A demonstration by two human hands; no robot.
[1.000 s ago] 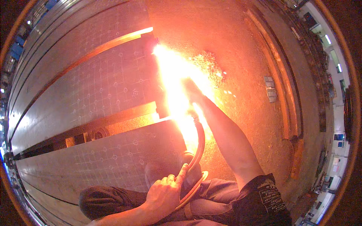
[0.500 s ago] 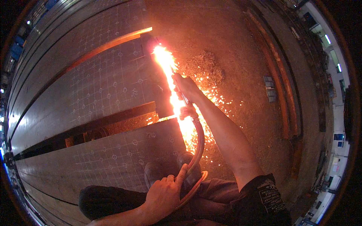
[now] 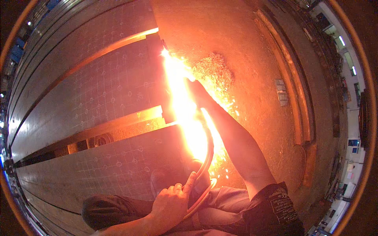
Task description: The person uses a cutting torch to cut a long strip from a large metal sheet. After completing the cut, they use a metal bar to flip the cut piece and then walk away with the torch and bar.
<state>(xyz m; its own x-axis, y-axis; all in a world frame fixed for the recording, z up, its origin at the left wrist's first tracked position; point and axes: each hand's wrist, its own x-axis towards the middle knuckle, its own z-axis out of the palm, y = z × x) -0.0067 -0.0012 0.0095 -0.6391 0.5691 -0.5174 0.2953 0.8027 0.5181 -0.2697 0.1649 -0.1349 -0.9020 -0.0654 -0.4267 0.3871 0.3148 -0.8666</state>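
Note:
A glaring white-orange stream of flame and sparks [image 3: 181, 98] runs along the right edges of the grey steel plates [image 3: 114, 78]. My right hand [image 3: 195, 88] reaches into the glare on a cutting torch. Its fingers and the torch body are mostly washed out, though the earlier frame shows them wrapped round the torch. From the torch's near end, hoses [image 3: 209, 147] curve back toward my lap. Low in the view, my left hand [image 3: 171, 201] is closed round these hoses, its index finger lying along them. Chalk grid lines and circles mark the plates.
My dark boots [image 3: 160, 179] rest on the near plate [image 3: 118, 161], close to the sparks. A slot [image 3: 126, 129] separates two plates. Loose debris [image 3: 215, 70] lies on the floor beyond my right arm. Long rusty beams [image 3: 289, 70] and a small grey slatted piece [image 3: 281, 92] lie farther right.
The glare has grown much brighter and wider, now covering the torch and much of my right hand. Orange light spreads over the floor. Both hands stay in nearly the same place.

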